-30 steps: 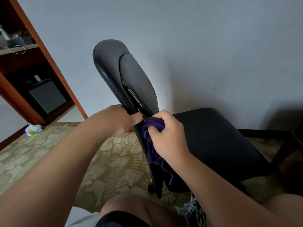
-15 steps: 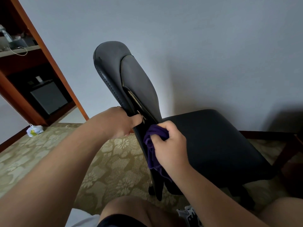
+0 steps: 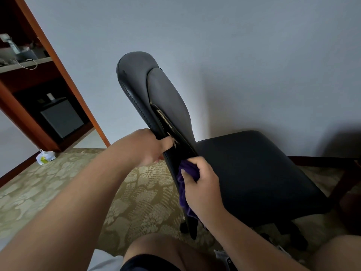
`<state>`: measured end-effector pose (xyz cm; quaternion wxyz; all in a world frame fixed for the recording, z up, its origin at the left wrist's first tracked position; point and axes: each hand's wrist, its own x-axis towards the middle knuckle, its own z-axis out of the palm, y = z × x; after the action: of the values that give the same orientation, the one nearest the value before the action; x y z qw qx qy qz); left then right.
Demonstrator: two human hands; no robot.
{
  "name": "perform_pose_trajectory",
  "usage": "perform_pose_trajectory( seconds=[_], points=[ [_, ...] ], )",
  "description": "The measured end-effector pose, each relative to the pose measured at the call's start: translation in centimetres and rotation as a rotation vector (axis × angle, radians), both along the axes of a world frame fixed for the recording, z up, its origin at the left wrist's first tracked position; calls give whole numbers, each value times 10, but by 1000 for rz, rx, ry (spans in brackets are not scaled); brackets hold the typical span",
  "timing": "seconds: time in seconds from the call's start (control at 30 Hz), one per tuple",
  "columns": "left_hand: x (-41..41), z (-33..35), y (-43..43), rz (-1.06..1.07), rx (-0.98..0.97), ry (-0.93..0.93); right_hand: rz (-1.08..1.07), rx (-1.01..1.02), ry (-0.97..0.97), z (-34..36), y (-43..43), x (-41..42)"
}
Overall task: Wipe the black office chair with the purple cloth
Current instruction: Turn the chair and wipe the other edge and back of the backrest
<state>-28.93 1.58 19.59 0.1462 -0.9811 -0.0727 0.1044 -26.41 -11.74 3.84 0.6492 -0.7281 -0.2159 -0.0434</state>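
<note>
The black office chair (image 3: 254, 173) stands against the wall, its backrest (image 3: 148, 90) seen edge-on and leaning toward me. My left hand (image 3: 150, 149) grips the rear edge of the backrest about halfway down. My right hand (image 3: 201, 184) is closed on the bunched purple cloth (image 3: 185, 178) and presses it against the lower back support, just above the seat. Part of the cloth hangs below my fingers.
A wooden shelving unit (image 3: 58, 106) with a small dark fridge stands at the left. A white plastic bag (image 3: 45, 157) lies on the patterned carpet (image 3: 58, 192). A dark wooden frame (image 3: 343, 173) is at the right. My knees are at the bottom edge.
My right hand has slid the cloth downward along the back support toward the seat. My left hand has kept its grip on the backrest edge.
</note>
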Motion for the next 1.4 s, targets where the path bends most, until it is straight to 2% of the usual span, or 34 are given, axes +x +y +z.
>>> perform_pose_trajectory(
  seconds=[0.13,0.27,0.37,0.5,0.63,0.8,0.9,1.07,1.13,1.3,1.4],
  points=[
    [1,2,-2,-30,69,45,-26,136,-136,41,13,6],
    [1,-1,2,-44,62,31,-32,81,-156,35,11,10],
    [1,-3,4,-25,10,-18,-34,42,2,1,2,5],
    [1,-3,5,-6,-14,-32,-19,136,284,-15,-2,2],
    [1,-2,3,-22,30,0,-47,183,203,11,5,11],
    [3,-1,3,-51,81,37,-44,80,149,29,3,26],
    [2,-3,6,-36,49,20,-68,97,220,19,-5,28],
    [2,-5,8,-13,12,2,-68,149,458,10,-13,29],
    [2,-5,8,-23,8,-2,-72,165,409,18,-12,29],
    [2,-3,1,-50,47,27,-65,150,39,57,4,26],
    [1,-3,-2,-58,34,27,-61,143,-6,60,7,28]
  ],
)
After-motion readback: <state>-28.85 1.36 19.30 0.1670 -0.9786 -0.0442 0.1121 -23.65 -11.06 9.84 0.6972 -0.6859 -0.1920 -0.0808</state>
